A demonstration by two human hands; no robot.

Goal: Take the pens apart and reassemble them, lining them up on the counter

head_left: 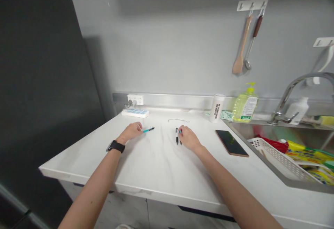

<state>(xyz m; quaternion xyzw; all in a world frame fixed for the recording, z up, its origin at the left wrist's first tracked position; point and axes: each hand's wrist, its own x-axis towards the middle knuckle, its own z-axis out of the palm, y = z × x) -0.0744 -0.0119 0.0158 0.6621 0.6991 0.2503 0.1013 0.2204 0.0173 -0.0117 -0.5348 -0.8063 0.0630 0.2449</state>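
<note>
My left hand (132, 131), with a black watch on its wrist, rests on the white counter (156, 166) and is closed on a pen with a teal grip (148, 129) that points to the right. My right hand (189, 139) lies a little to the right, fingers closed on two black pens (177, 135) that lie side by side on the counter. The two hands are apart, with bare counter between them.
A dark phone (231, 143) lies right of my right hand. Behind are a thin wire (179, 120), a white cup (217, 108), a soap bottle (245, 104), a power strip (135, 112). The sink (284, 145) with a white basket is at right; a dark fridge (39, 83) at left.
</note>
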